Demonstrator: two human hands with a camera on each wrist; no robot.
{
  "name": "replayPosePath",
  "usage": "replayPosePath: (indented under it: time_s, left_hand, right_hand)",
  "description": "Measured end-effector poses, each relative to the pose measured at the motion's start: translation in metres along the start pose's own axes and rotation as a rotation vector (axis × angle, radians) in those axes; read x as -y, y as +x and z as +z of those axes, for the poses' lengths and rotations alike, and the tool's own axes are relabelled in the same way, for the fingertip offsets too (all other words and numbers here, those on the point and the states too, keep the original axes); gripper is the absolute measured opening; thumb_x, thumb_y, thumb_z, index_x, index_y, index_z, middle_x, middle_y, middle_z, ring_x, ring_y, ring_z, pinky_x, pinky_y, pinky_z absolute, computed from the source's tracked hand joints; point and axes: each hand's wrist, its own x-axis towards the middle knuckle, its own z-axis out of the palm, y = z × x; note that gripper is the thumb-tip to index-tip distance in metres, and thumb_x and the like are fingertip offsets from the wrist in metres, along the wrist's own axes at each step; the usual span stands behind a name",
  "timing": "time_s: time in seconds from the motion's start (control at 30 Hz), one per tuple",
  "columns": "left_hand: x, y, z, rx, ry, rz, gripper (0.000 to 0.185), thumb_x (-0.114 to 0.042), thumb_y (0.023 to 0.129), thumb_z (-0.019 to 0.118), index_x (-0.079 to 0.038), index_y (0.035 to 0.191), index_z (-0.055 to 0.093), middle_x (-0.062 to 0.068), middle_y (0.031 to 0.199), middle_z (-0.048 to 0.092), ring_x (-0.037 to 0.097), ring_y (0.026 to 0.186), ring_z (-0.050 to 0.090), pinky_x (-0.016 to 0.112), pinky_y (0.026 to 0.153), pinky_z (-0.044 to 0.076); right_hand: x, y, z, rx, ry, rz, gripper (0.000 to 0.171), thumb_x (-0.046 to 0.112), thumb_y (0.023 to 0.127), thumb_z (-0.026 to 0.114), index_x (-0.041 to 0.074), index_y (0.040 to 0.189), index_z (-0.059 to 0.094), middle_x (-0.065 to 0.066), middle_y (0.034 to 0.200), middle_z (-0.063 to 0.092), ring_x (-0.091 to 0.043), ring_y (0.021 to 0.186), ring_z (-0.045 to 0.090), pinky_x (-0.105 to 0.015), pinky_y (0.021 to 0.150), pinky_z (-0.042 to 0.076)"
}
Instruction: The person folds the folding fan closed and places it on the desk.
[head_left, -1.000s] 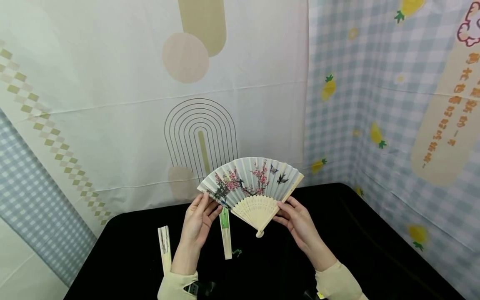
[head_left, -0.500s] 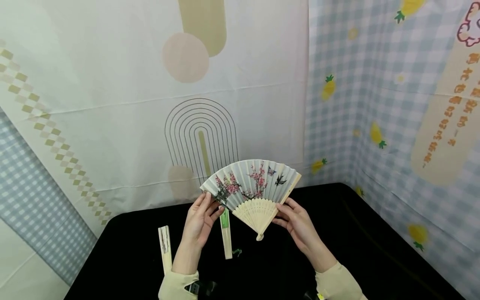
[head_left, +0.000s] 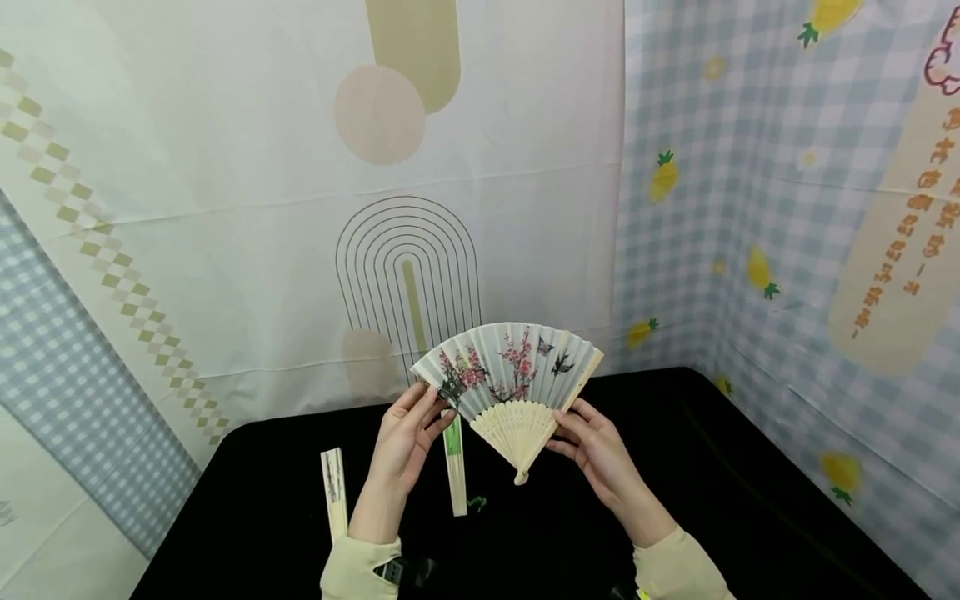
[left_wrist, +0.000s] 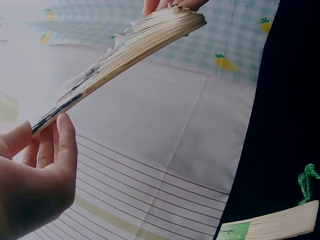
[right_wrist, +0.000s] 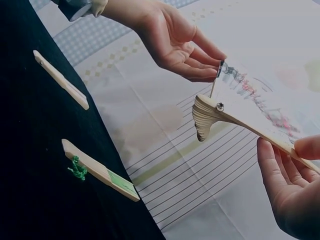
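We hold the spread blossom fan [head_left: 513, 379] above the black bench [head_left: 720, 467], fingers of our left hand [head_left: 402, 437] pinching one edge, those of our right hand [head_left: 596, 457] the other; folded green [head_left: 456, 479] and pale [head_left: 334, 492] fans lie below.

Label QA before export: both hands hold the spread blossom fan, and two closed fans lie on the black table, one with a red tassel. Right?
The tassel is green, not red: see right wrist view. Rest stands: left hand and right hand hold the spread blossom fan; two closed fans lie on the black table.
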Motion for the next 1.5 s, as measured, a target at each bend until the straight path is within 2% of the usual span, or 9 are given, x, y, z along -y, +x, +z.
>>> replayPosePath:
  time_s: [0.17, 0.33, 0.5, 0.63, 0.9, 1.13, 1.5]
  left_hand:
    - [0.001, -0.004, -0.003, -0.015, 0.035, -0.013, 0.046, -0.013, 0.104, 0.058, 0.003, 0.145, 0.046, 0.006, 0.116, 0.065, 0.014, 0.096, 0.067, 0.032, 0.084, 0.059]
    - [0.001, -0.005, -0.004, -0.015, 0.045, -0.016, 0.049, -0.014, 0.105, 0.057, 0.005, 0.148, 0.042, 0.007, 0.117, 0.065, 0.014, 0.096, 0.067, 0.031, 0.083, 0.059]
    - [0.003, -0.001, 0.002, -0.004, 0.030, -0.022, 0.036, -0.013, 0.104, 0.058, 0.001, 0.137, 0.052, 0.006, 0.111, 0.065, 0.015, 0.093, 0.067, 0.031, 0.083, 0.059]
    - [0.006, 0.001, 0.005, -0.028, 0.011, -0.031, 0.023, -0.010, 0.105, 0.056, -0.003, 0.126, 0.059, 0.006, 0.106, 0.066, 0.016, 0.089, 0.067, 0.031, 0.079, 0.060]
    - [0.010, 0.003, 0.006, -0.020, 0.017, -0.060, 0.036, -0.011, 0.105, 0.057, 0.002, 0.137, 0.052, 0.007, 0.109, 0.067, 0.015, 0.090, 0.068, 0.030, 0.079, 0.060]
    - [0.008, 0.005, 0.008, -0.039, 0.022, -0.078, 0.033, -0.011, 0.105, 0.055, 0.001, 0.136, 0.052, 0.005, 0.109, 0.064, 0.013, 0.089, 0.067, 0.030, 0.078, 0.060]
    - [0.008, 0.007, 0.009, -0.036, 0.021, -0.114, 0.042, -0.011, 0.106, 0.054, 0.002, 0.144, 0.045, 0.004, 0.111, 0.061, 0.011, 0.087, 0.065, 0.027, 0.077, 0.059]
  right_hand:
    - [-0.005, -0.003, 0.005, 0.011, -0.021, 0.010, 0.041, 0.011, 0.103, 0.058, -0.006, 0.139, 0.047, -0.012, 0.114, 0.064, -0.022, 0.098, 0.067, -0.034, 0.083, 0.060]
    - [-0.006, -0.003, 0.005, 0.029, -0.029, 0.024, 0.045, 0.011, 0.103, 0.057, -0.004, 0.143, 0.045, -0.013, 0.119, 0.063, -0.022, 0.099, 0.067, -0.034, 0.084, 0.059]
    - [-0.003, -0.003, 0.003, 0.034, -0.054, 0.009, 0.048, 0.011, 0.103, 0.056, -0.003, 0.146, 0.043, -0.017, 0.125, 0.061, -0.020, 0.099, 0.068, -0.034, 0.083, 0.060]
    - [-0.002, -0.003, 0.001, 0.042, -0.062, 0.024, 0.048, 0.010, 0.103, 0.056, -0.003, 0.147, 0.042, -0.016, 0.126, 0.060, -0.020, 0.099, 0.068, -0.035, 0.084, 0.059]
    - [-0.005, -0.004, 0.000, 0.039, -0.060, 0.030, 0.045, 0.009, 0.104, 0.054, -0.003, 0.146, 0.044, -0.015, 0.123, 0.063, -0.020, 0.099, 0.068, -0.035, 0.084, 0.059]
    - [-0.005, -0.003, 0.002, 0.037, -0.061, 0.029, 0.044, 0.008, 0.103, 0.055, -0.004, 0.144, 0.045, -0.014, 0.120, 0.064, -0.019, 0.098, 0.068, -0.035, 0.083, 0.059]
    - [-0.005, -0.005, 0.002, 0.030, -0.063, 0.042, 0.044, 0.009, 0.103, 0.055, -0.003, 0.144, 0.046, -0.015, 0.122, 0.063, -0.020, 0.098, 0.069, -0.034, 0.082, 0.060]
